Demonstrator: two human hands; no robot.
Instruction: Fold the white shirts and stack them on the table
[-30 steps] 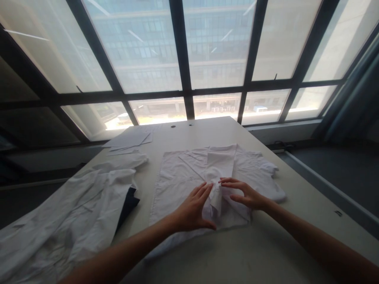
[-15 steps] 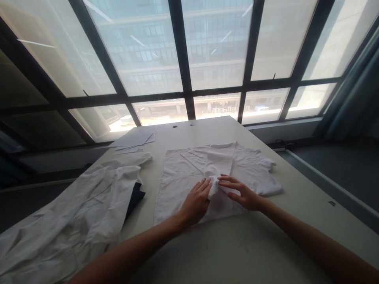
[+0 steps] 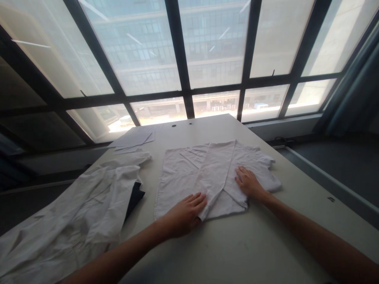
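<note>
A white garment (image 3: 183, 173), partly folded, lies spread on the white table (image 3: 237, 244). One flap of its cloth slants across the middle, down to the near edge. At that near edge my left hand (image 3: 186, 211) rests on the cloth with its fingers stretched out; its thumb is hidden. My right hand (image 3: 250, 182) lies flat on the right part of the garment, fingers extended. Neither hand visibly grips the fabric.
On the left, a heap of white clothing (image 3: 89, 205) covers the table, with a dark piece (image 3: 135, 200) showing at its edge. Paper sheets (image 3: 133, 139) lie at the far left. Large windows (image 3: 211, 39) stand beyond the table.
My hands have moved apart: the left toward me and slightly left, the right to the right. The cloth bunched between them now lies flat as a slanting flap.
</note>
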